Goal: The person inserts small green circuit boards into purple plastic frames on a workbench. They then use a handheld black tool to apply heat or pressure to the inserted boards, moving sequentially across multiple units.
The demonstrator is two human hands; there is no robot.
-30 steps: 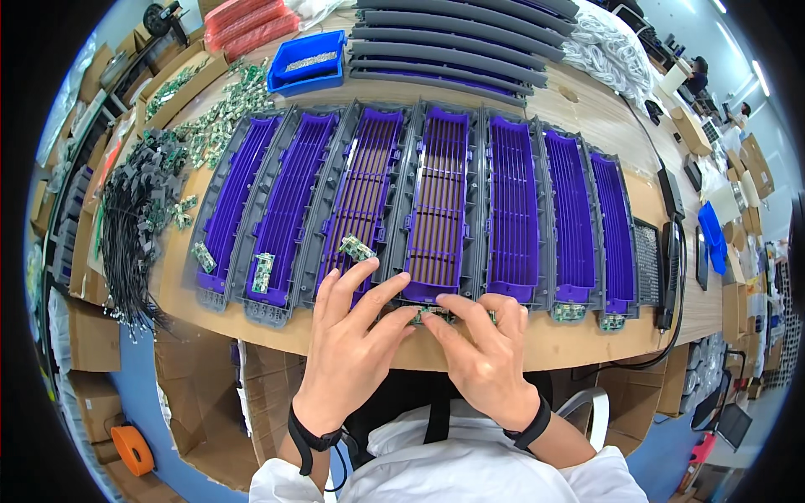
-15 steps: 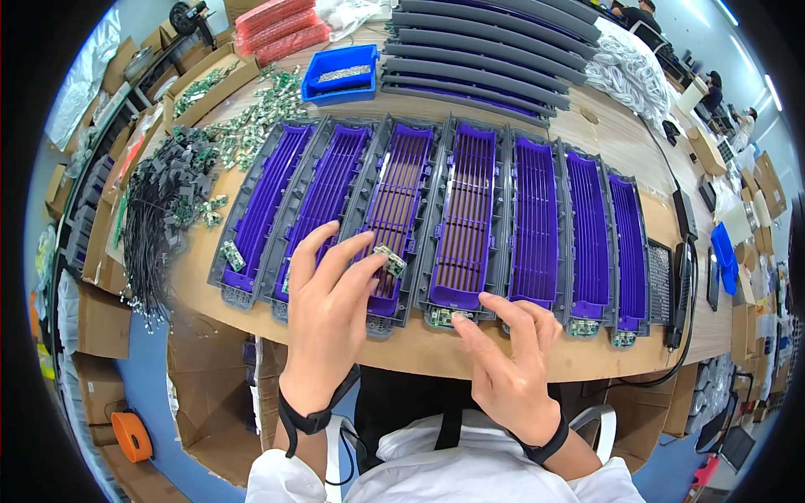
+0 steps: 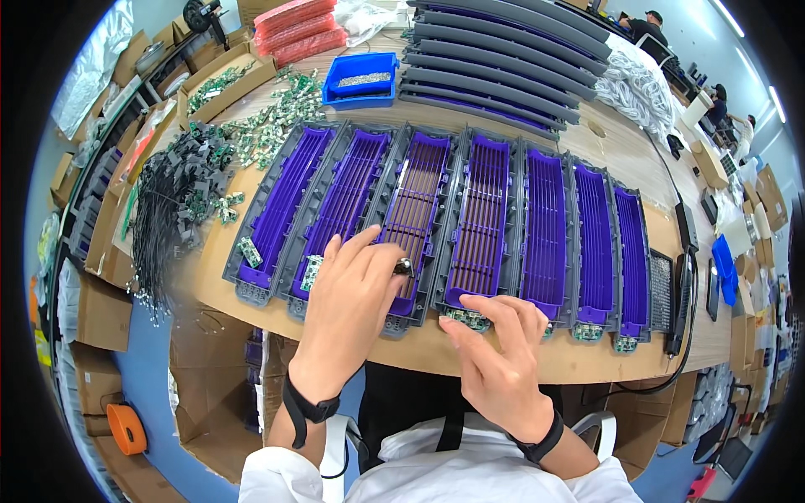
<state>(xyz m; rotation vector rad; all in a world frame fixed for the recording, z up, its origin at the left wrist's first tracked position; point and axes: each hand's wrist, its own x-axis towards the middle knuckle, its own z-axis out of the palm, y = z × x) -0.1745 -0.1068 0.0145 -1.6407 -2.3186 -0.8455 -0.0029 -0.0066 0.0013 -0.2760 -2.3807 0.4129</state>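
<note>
A row of long grey housings with purple slatted inserts (image 3: 478, 220) lies across the table. My left hand (image 3: 345, 303) is over the second and third housings from the left. Its thumb and fingers pinch a small circuit board (image 3: 404, 267), seen nearly edge-on. My right hand (image 3: 507, 362) is at the near end of the fourth housing, thumb and forefinger closed about a green circuit board (image 3: 468, 319) seated there. Loose boards rest on the first insert (image 3: 250, 251) and beside my left hand (image 3: 311, 272). Boards also sit at the near ends of the housings farther right (image 3: 587, 332).
Black wires with connectors (image 3: 172, 210) and scattered circuit boards (image 3: 277, 117) cover the left side. Behind the row stand a blue bin (image 3: 360, 81) and a stack of grey panels (image 3: 503, 67). A corded black tool (image 3: 681, 293) lies at the right. People sit in the far background.
The board in my left hand has turned from face-on to nearly edge-on. My right thumb and forefinger have shifted left along the seated board. The whole view has moved slightly.
</note>
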